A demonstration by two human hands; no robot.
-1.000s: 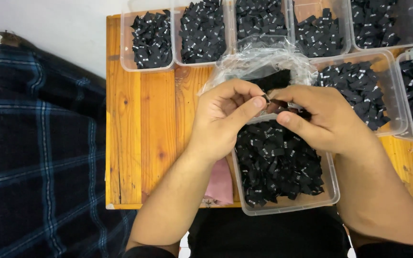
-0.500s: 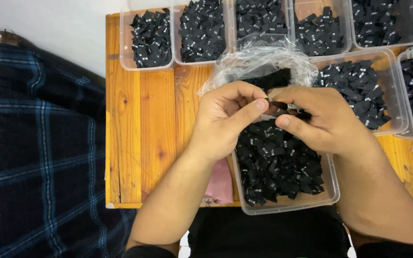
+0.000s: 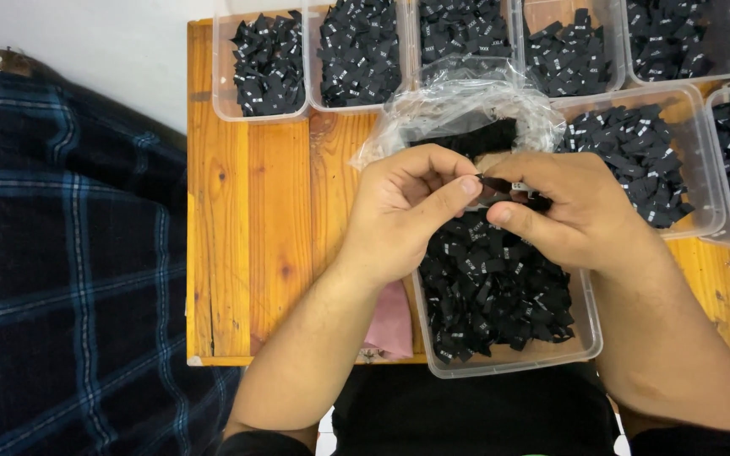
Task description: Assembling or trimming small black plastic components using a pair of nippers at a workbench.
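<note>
Both hands meet just above the near clear tub (image 3: pixel 589 342), which is heaped with small black labels (image 3: pixel 492 295). The left hand (image 3: pixel 403 215) and right hand (image 3: pixel 572 215) pinch one black label (image 3: pixel 500 187) between thumb and fingertips, pressed together on it. Just behind the tub lies a crinkled clear bag (image 3: pixel 458 105) with more black pieces inside. Beyond it, a row of tubs (image 3: pixel 221 76) on the wooden table (image 3: pixel 247 211) already holds sorted labels; by my reckoning plenty remains.
</note>
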